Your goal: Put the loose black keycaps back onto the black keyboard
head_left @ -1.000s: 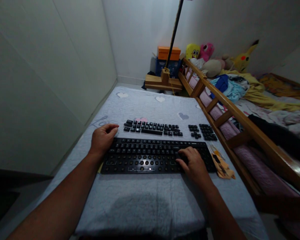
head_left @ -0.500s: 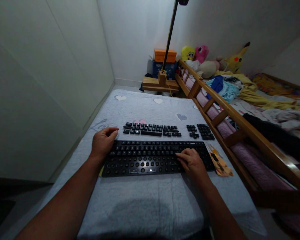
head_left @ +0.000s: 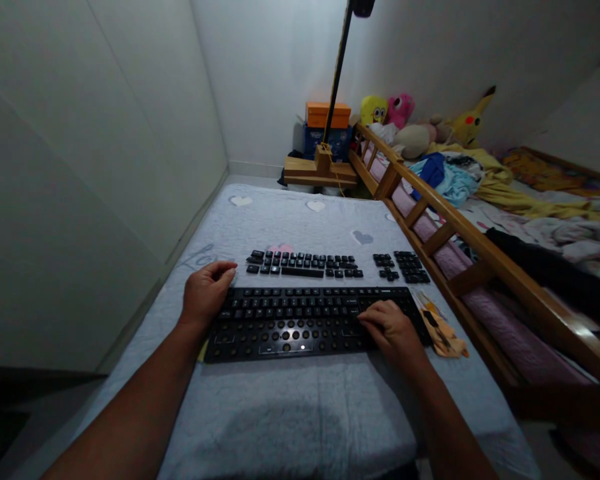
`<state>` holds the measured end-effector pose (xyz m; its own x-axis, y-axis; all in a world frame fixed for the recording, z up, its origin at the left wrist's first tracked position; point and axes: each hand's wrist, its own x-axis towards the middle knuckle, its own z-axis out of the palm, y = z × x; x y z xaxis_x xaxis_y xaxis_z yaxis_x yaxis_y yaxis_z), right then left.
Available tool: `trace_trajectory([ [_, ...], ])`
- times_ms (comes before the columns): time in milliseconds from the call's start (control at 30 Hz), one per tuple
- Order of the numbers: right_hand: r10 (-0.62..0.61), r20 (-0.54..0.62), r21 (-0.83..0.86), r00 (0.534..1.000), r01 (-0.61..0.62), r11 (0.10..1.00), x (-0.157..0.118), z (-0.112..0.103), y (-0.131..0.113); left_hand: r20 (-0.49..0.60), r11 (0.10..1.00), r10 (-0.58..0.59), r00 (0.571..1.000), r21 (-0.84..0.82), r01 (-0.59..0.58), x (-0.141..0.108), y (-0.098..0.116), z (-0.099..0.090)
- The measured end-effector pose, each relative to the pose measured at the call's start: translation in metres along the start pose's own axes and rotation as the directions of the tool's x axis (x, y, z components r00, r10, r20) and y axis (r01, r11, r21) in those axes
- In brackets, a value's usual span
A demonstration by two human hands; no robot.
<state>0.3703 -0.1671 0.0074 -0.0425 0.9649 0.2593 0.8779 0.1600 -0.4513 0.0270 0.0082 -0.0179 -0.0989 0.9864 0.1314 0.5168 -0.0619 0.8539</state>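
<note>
A black keyboard (head_left: 290,333) lies across the cloth-covered table. Its upper rows carry keycaps, while the lower rows show bare round key mounts. My left hand (head_left: 206,288) rests at the keyboard's upper left corner, its thumb and forefinger pinched; what is between them is too small to name. Over the right part of the keyboard is my right hand (head_left: 391,327), fingertips together at the right end of the keycap rows; anything in them is hidden. Behind the keyboard lie rows of loose black keycaps (head_left: 303,273), with smaller groups of keycaps (head_left: 411,268) to the right.
An orange cloth (head_left: 447,337) lies beside the keyboard's right end. A wooden bed rail (head_left: 453,223) runs along the table's right side. Past the far edge stand a wooden base with a pole (head_left: 320,170) and an orange box (head_left: 327,115).
My right hand has shifted slightly right along the keyboard, and a keycap now shows at the right end of the row by its fingertips. The view has tilted slightly.
</note>
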Motion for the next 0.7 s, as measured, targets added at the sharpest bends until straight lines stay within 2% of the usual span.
trace_trajectory([
  [167,0.055,-0.082,-0.018,0.995,-0.057,0.998,0.031,-0.025,0.008,0.008,1.000,-0.001,1.000,-0.005,0.001,-0.001,0.002,0.000],
  [300,0.075,-0.064,-0.113,0.995,-0.082,0.990,0.070,-0.033,0.025,0.012,1.000,-0.008,1.000,0.005,0.007,0.000,0.001,0.000],
  [500,0.178,0.007,-0.232,0.984,-0.171,0.958,0.124,-0.017,0.050,0.017,1.000,0.006,1.000,0.029,-0.006,0.000,0.000,-0.001],
  [700,0.162,0.065,-0.269,0.985,-0.139,0.953,0.150,0.001,0.070,0.012,1.000,-0.006,1.000,0.019,0.005,-0.001,0.002,-0.002],
])
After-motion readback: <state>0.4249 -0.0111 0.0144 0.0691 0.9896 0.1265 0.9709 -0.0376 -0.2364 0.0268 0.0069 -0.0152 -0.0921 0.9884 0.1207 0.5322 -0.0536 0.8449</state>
